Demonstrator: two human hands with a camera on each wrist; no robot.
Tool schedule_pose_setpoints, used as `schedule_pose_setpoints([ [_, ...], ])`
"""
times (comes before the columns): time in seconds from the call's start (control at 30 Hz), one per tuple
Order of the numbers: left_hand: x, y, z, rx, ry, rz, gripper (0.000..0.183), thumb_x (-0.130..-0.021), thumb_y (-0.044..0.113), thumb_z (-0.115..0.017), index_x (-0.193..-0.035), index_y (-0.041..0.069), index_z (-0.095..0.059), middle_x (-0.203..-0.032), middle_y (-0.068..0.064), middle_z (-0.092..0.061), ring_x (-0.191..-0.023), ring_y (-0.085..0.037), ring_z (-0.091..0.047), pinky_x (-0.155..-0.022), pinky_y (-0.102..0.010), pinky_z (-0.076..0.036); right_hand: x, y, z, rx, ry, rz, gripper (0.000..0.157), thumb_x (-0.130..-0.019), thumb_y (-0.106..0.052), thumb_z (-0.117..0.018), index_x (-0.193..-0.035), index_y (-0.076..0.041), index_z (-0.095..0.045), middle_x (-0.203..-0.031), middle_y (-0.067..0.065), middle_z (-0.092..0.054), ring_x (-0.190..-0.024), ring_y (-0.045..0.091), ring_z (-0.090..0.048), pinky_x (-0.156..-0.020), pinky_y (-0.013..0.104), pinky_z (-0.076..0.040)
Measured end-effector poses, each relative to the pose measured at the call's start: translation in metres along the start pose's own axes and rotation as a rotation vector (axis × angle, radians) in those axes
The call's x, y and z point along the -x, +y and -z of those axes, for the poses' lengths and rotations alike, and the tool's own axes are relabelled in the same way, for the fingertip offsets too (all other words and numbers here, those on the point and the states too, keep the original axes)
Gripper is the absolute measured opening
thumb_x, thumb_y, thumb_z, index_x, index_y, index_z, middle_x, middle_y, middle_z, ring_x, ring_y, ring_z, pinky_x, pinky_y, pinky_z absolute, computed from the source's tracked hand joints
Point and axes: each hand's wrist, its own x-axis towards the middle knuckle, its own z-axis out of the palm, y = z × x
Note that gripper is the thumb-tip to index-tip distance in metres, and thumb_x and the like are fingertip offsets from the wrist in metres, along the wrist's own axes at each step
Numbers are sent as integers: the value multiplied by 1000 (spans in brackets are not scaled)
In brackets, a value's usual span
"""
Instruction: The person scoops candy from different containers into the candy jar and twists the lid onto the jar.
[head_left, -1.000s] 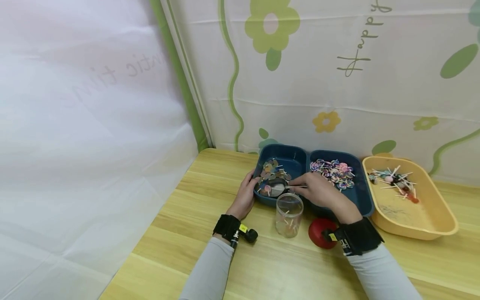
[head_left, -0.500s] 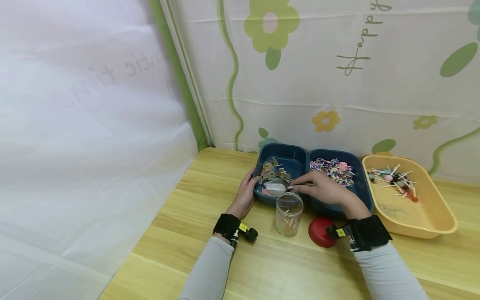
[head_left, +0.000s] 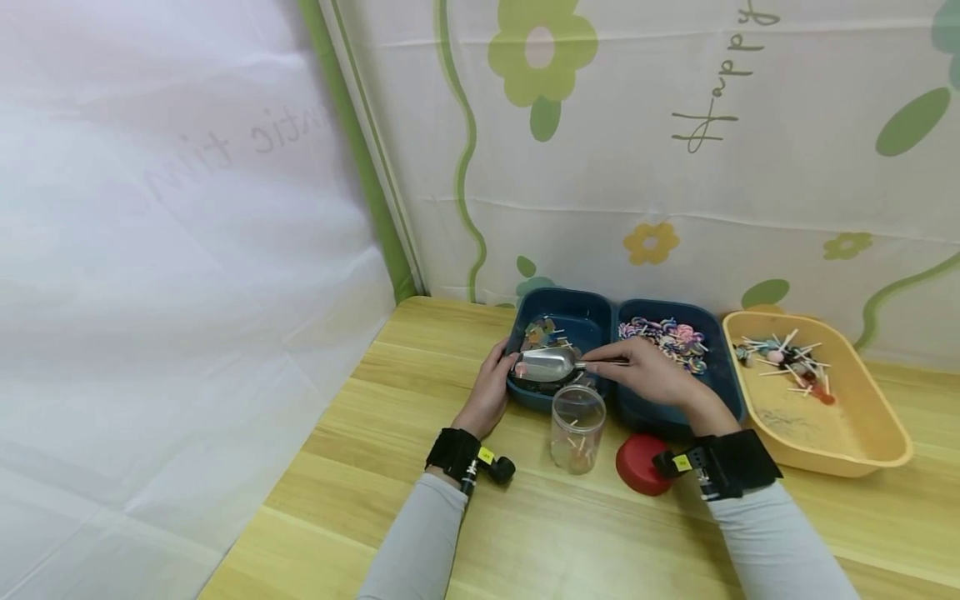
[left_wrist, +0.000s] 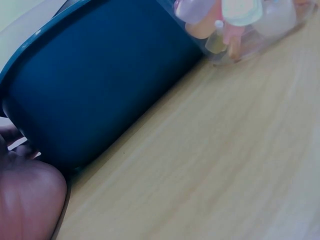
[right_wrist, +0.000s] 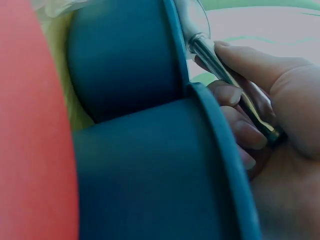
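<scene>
Currently the right hand holds one scoop, left hand one blue bin

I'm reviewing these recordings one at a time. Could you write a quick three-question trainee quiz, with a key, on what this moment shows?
1. Which hand holds the metal scoop?
2. True or false: the red lid is closed on top of the clear jar.
3. What does the left hand grip? A) the yellow tub; B) the leftmost blue tub; C) the clear jar.

Key:
1. The right hand.
2. False; the red lid lies on the table, beside the clear jar.
3. B.
</scene>
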Motion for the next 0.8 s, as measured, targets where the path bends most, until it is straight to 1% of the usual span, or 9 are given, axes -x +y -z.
schedule_pose_setpoints([
  [0.07, 0, 0, 0, -8, 10, 6, 45, -112, 15, -38, -156, 5, -38, -140, -15, -48, -99, -11, -50, -91, -28, -39, -1, 2, -1, -2, 0, -5, 25, -104, -14, -62, -123, -4, -75, -95, 14, -71, -70, 14, -50, -65, 29, -41],
  [0.13, 0, 0, 0, -22, 18, 11, 45, -112, 16, -39, -156, 7, -39, -148, -14, -44, -116, -13, -48, -101, -30, -38, -2, 4, -2, -3, 7, -11, 25, -104, -14, -62, -123, -5, -75, -103, 15, -73, -73, 15, -52, -66, 29, -42],
  [0.23, 0, 0, 0, -34, 26, 21, 47, -112, 18, -40, -157, 9, -38, -161, -14, -34, -142, -18, -36, -116, -36, -33, -2, 6, -2, 5, 17, -19, 25, -104, -15, -61, -124, -6, -75, -115, 16, -73, -80, 17, -55, -70, 29, -44],
  [0.27, -1, 0, 0, -32, 25, 23, 47, -112, 18, -40, -157, 9, -38, -161, -14, -33, -145, -21, -35, -117, -38, -33, -2, 7, -2, 7, 20, -25, 25, -104, -16, -61, -124, -7, -75, -116, 17, -73, -82, 18, -56, -71, 29, -44],
  [0.33, 0, 0, 0, -20, 23, 21, 47, -112, 19, -40, -158, 10, -36, -161, -16, -32, -146, -27, -35, -117, -41, -34, -2, 7, -1, 6, 21, -29, 26, -105, -16, -61, -125, -8, -75, -117, 15, -72, -84, 19, -56, -73, 29, -45],
  [0.47, 0, 1, -1, -24, 22, 20, 48, -112, 19, -39, -159, 10, -36, -161, -14, -33, -145, -25, -36, -116, -39, -36, -2, 9, 1, 3, 29, -30, 26, -105, -16, -61, -125, -9, -75, -119, 11, -73, -90, 19, -58, -76, 28, -48],
  [0.6, 0, 1, -1, -25, 21, 15, 48, -112, 18, -39, -159, 10, -35, -161, -13, -33, -146, -25, -35, -118, -40, -34, -2, 12, 1, -3, 37, -37, 26, -105, -16, -61, -126, -9, -74, -120, 9, -73, -93, 18, -59, -78, 27, -49],
  [0.73, 0, 0, -1, -19, 23, 17, 48, -112, 18, -39, -159, 11, -36, -160, -13, -35, -145, -25, -37, -118, -43, -34, -1, 13, 0, 1, 48, -44, 27, -105, -17, -61, -127, -8, -73, -119, 10, -73, -89, 19, -58, -74, 28, -46],
  [0.8, 0, -1, -1, -14, 21, 19, 48, -112, 19, -39, -159, 11, -34, -161, -13, -35, -145, -25, -38, -118, -43, -36, -1, 13, -1, 8, 55, -44, 27, -105, -17, -61, -127, -7, -73, -119, 11, -73, -90, 19, -59, -76, 28, -47],
])
